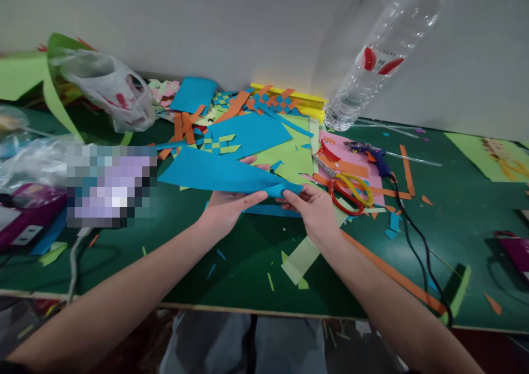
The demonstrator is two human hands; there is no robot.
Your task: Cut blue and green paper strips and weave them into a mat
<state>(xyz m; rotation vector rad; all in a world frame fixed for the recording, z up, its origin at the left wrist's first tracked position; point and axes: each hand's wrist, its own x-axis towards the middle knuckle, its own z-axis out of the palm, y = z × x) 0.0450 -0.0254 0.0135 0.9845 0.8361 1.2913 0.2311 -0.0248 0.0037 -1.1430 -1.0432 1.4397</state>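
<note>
Both my hands hold a folded blue paper sheet (215, 173) above the green table (248, 269). My left hand (227, 209) grips it from below, thumb pressed on its lower edge and fingers behind the sheet. My right hand (314, 209) pinches the sheet's pointed right corner between thumb and fingers. Just right of my right hand lie scissors with red and yellow handles (349, 192) on a pink sheet (351, 153).
Strips and woven squares of orange, blue and green paper (248, 115) litter the back of the table. A clear plastic bottle (380, 60) leans at the wall. A blue glue gun (374, 156) trails a black cord (417, 247). Plastic bags (111, 90) sit at left.
</note>
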